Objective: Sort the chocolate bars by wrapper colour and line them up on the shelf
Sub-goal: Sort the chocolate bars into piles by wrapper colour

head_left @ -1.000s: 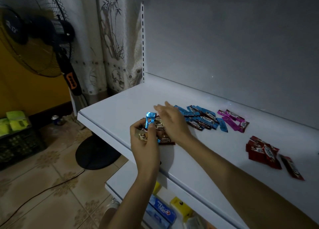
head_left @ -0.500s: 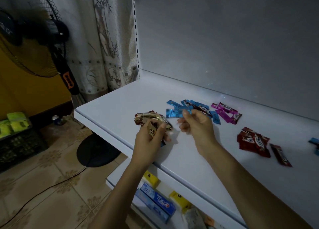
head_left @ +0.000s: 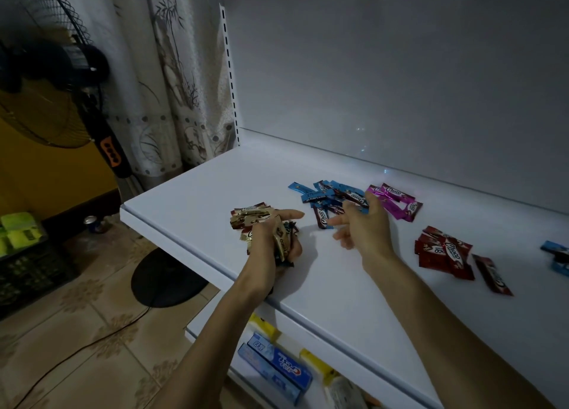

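- Shelf [head_left: 191, 193]: white, flat. Front lip runs diag. from the L corner down to the lower R; both forearms cross over it.
- Open room: bare white stretch at the back-L corner and along the back panel [head_left: 400, 70]; another bare strip along the front, btwn the R forearm and the red bars [head_left: 443, 251].
- L hand [head_left: 271, 239]: near the front edge, curled round a bunch of gold bars [head_left: 249, 216], index finger stretched out twd the R. Part of the bunch fans out past the knuckles on the shelf side.
- R hand [head_left: 366, 227]: over the near side of the blue bars [head_left: 323, 193], fingers loose and spread, nothing seen in it. Can't tell if it touches the pile.
- Piles L to R: gold in the L hand, then blue, then pink bars [head_left: 397, 199] just beside the blue, near the back. Red pile well apart, further R and nearer the front.
- One red bar [head_left: 492, 274] lies alone just R of the red pile.
- More blue wrappers [head_left: 557, 254] cut off at the R frame edge.
- Piles are loose heaps, bars crossing each other, not in rows.
- Wrappers: small, slim, shiny foil, white "Choco" script with a dark brown patch.
- Room: dim. Standing fan [head_left: 46, 85] at L, round base [head_left: 166, 279] on tiled floor, cable [head_left: 77, 350] trailing off it.
- Patterned curtain [head_left: 172, 85] behind the shelf's L end.
- Dark crate [head_left: 27, 261] w/ yellow-green packs, drink can [head_left: 94, 224] by the wall.
- Lower shelf: blue toothpaste box [head_left: 277, 365] and yellow packs.
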